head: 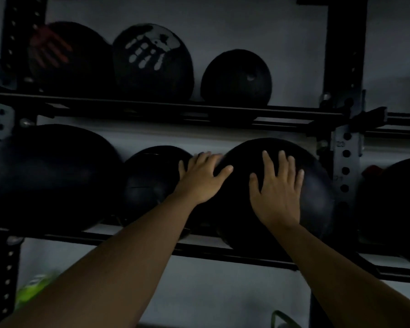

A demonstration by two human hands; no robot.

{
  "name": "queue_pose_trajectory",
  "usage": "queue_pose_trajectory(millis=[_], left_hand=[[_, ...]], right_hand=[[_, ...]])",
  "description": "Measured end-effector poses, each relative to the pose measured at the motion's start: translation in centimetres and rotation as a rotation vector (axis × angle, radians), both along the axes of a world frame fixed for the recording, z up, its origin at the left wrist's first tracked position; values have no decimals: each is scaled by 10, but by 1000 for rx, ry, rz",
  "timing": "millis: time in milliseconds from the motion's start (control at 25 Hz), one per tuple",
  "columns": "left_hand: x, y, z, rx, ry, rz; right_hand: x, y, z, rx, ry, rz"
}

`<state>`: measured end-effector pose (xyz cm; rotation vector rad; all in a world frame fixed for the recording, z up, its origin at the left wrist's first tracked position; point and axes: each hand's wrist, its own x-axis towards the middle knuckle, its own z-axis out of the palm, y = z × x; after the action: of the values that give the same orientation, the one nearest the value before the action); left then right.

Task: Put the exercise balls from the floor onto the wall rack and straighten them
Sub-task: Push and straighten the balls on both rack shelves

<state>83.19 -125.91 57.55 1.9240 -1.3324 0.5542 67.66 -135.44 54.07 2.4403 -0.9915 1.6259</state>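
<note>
A large black exercise ball (317, 197) rests on the lower rail of the black wall rack (152, 110), right of centre. My right hand (277, 188) lies flat on its front with fingers spread. My left hand (201, 178) presses on its upper left side, fingers curled over the top, in the gap beside a smaller black ball (149, 183). A big black ball (50, 176) fills the left end of the same shelf. Neither hand closes around the ball; both press against it.
The upper shelf holds a ball with red markings (64, 58), one with white markings (152, 60) and a plain smaller one (236, 76). A perforated upright (346, 162) stands right of the ball, another dark ball (393, 202) beyond it. Something green (33, 287) lies low left.
</note>
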Motion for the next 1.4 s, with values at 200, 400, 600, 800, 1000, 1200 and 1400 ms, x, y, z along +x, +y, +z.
queue_pose_trajectory(millis=[200, 400, 600, 800, 1000, 1200, 1400], left_hand=[[138, 70, 12, -147, 20, 215], [209, 80, 6, -127, 308, -24], [216, 72, 0, -174, 384, -174], [195, 69, -14, -187, 380, 72], [185, 85, -24, -189, 248, 172], [206, 87, -25, -136, 243, -203], [209, 72, -10, -200, 272, -117]], right_hand=[[106, 75, 7, 74, 26, 115], [197, 114, -5, 493, -20, 224], [231, 102, -13, 356, -35, 6], [213, 51, 29, 207, 194, 97], [208, 42, 52, 116, 291, 156], [220, 93, -36, -35, -19, 95], [233, 77, -10, -80, 6, 74]])
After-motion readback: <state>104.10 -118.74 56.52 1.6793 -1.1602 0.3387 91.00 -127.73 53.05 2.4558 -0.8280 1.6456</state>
